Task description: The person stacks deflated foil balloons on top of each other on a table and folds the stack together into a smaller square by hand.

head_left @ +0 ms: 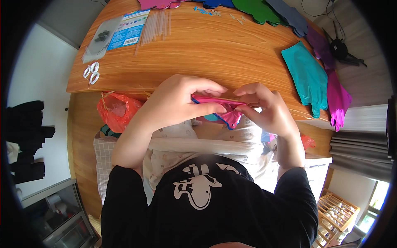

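Observation:
Over my lap, at the table's near edge, I hold a small pink piece with a blue border [228, 119] between both hands. It looks thin and folded, and a teal patch shows beside its lower part. My left hand [175, 99] pinches its left side, thumb along the front and fingers behind. Opposite, my right hand [269, 108] has its thumb on the right side of the piece and its fingers curled above. Part of the piece is hidden by my fingers.
The wooden table [198, 53] bears a blue printed card [127, 33], clear sticks [156, 29], white ribbon coils [94, 73] and small blue bits [204, 11]. Flat shiny teal [304, 74], magenta [338, 97] and green [256, 11] pieces line its edges. A red plastic bag [118, 109] hangs below.

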`<state>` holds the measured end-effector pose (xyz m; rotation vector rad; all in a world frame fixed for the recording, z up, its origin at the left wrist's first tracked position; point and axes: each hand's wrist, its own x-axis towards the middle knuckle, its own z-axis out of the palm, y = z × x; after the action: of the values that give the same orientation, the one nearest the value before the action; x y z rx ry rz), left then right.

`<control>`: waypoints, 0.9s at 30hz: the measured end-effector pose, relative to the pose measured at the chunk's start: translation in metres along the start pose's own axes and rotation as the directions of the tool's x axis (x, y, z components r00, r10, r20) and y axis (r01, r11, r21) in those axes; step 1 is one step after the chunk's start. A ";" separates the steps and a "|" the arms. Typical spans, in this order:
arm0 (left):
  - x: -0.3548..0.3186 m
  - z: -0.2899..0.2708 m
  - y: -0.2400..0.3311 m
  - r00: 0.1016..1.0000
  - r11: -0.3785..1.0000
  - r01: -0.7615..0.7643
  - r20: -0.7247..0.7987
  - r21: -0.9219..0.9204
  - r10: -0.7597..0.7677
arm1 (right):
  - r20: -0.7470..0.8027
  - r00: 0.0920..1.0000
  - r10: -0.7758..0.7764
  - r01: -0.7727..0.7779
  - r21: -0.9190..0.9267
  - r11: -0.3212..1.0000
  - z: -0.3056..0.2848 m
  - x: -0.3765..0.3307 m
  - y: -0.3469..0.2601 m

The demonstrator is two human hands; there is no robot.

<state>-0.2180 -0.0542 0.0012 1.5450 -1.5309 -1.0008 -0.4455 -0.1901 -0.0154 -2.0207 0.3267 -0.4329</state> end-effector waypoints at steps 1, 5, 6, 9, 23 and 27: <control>0.004 -0.003 0.009 0.999 0.995 0.005 0.054 0.096 -0.010 | 0.000 1.000 0.000 0.000 -0.002 1.000 -0.001 -0.001 -0.005; 0.019 -0.029 0.033 0.986 0.956 -0.140 0.126 0.256 0.110 | -0.033 0.952 -0.303 0.265 -0.402 0.877 -0.015 -0.001 -0.022; 0.023 -0.035 0.036 0.974 0.934 -0.212 0.144 0.289 0.177 | 0.009 0.908 -0.419 0.361 -0.526 0.770 -0.020 0.002 -0.022; 0.034 -0.042 0.017 0.931 0.842 -0.363 0.113 0.400 0.348 | 0.132 0.785 -0.605 0.488 -0.733 0.474 -0.034 0.012 -0.016; 0.031 0.011 -0.066 0.743 0.379 -0.424 0.077 0.822 0.664 | 0.373 0.750 -0.546 0.562 -0.795 0.230 -0.026 0.009 0.045; 0.030 0.009 -0.062 0.821 0.511 -0.417 0.069 0.751 0.567 | 0.294 0.799 -0.525 0.516 -0.783 0.347 -0.020 0.004 0.048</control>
<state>-0.1993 -0.0829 -0.0595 1.4609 -2.2148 0.1751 -0.4530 -0.2295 -0.0492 -3.1227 -0.2156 -0.7928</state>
